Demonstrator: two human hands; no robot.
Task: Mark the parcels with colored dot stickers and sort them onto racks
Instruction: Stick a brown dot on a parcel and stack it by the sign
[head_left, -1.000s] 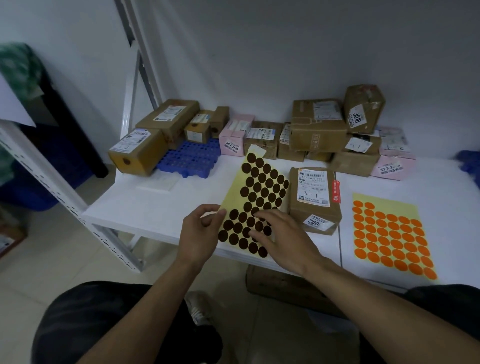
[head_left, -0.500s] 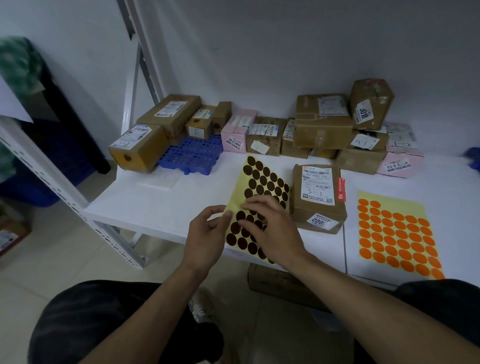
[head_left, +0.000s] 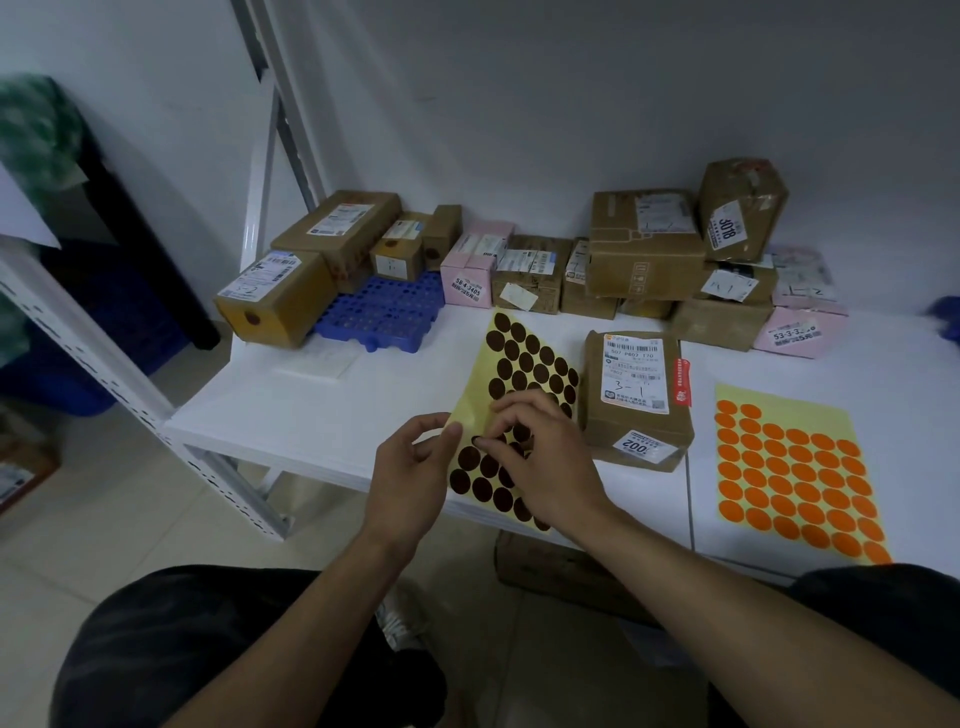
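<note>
A yellow sheet of brown dot stickers (head_left: 524, 364) lies on the white shelf (head_left: 322, 415), its near left edge lifted. My left hand (head_left: 410, 478) pinches that edge between thumb and fingers. My right hand (head_left: 540, 462) rests on the sheet with fingers curled, and its thumb and forefinger pinch a brown dot (head_left: 477, 440) that is partly peeled up. A brown parcel marked "3-1" (head_left: 636, 400) lies flat just right of the sheet. A sheet of orange dot stickers (head_left: 795, 473) lies further right.
Several brown and pink parcels (head_left: 644, 244) are stacked along the wall at the back. A blue perforated tray (head_left: 384, 312) sits at the back left beside a long brown box (head_left: 275, 296). A white rack upright (head_left: 78, 353) slants at the left. A box lies under the shelf (head_left: 550, 571).
My right hand slid up and left across the brown dot sheet, and now pinches a dot near the edge my left hand holds. The sheet's left edge has risen.
</note>
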